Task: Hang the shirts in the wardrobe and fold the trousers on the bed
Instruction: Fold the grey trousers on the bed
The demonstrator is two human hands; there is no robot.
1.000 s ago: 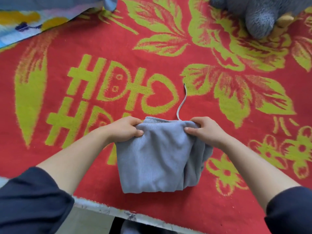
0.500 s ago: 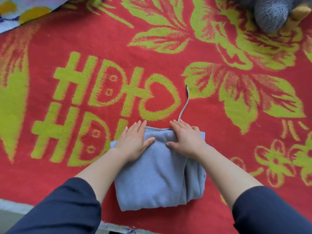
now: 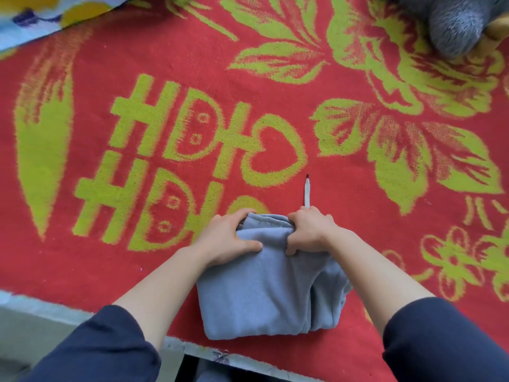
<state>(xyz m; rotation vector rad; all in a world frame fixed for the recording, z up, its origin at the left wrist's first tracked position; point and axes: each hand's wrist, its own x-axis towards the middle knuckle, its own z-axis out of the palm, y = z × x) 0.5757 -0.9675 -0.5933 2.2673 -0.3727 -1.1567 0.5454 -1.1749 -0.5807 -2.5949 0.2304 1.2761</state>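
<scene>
The biggest thing is the fuzzy red blanket with yellow-green flowers and letters [image 3: 358, 188], which covers the bed all the way to its near edge. On it, close to that near edge, lies a soft grey-blue pair of trousers [image 3: 261, 293], folded up into a thick square bundle. Far off at the top right corner is a furry grey stuffed toy [image 3: 454, 26], well apart from the trousers. At the top left corner is a bit of pale blue cloth with yellow and dark blue spots [image 3: 33, 20].

My left hand [image 3: 225, 238] grips the far left corner of the bundle, fingers curled over the edge and thumb on top. My right hand [image 3: 308, 232] grips the far right corner the same way, fingers bent tight into the cloth. A thin pale string with a dark tip [image 3: 306, 193] pokes out past my right hand and lies straight on the blanket.
</scene>
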